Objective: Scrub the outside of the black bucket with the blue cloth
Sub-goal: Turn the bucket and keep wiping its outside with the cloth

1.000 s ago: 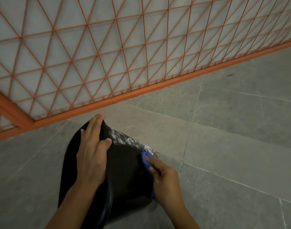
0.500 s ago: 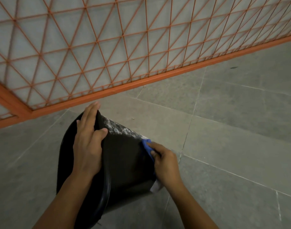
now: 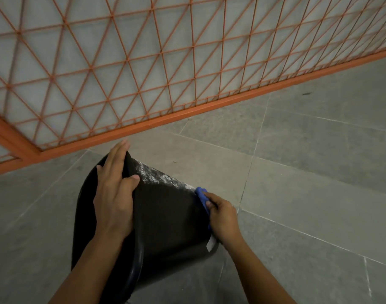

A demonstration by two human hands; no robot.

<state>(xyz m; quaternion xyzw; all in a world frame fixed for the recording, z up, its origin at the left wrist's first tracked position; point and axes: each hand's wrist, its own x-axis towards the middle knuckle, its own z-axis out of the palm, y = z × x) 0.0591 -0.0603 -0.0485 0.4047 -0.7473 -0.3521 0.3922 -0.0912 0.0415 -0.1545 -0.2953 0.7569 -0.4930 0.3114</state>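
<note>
Two hands on the job. Bucket [image 3: 165,216] lies tipped on its side on the tiled floor [image 3: 297,194], near the orange grille [image 3: 143,73], mouth toward the left. Left hand [image 3: 113,194] lies flat over the rim, fingers straight, thumb pressed on the outer wall: bracing, not gripping. Right hand [image 3: 222,218] pinches the cloth [image 3: 201,194] against the base-end edge, fingers curled round it. White crust [image 3: 161,177] streaks the far upper wall, unscrubbed. Judgement: thin plastic, light, rolls easily on its side, wall likely flexes under pressure. Rim is the stiffest hold. Cloth soft, bunches; keep it wadded under the fingertips.
</note>
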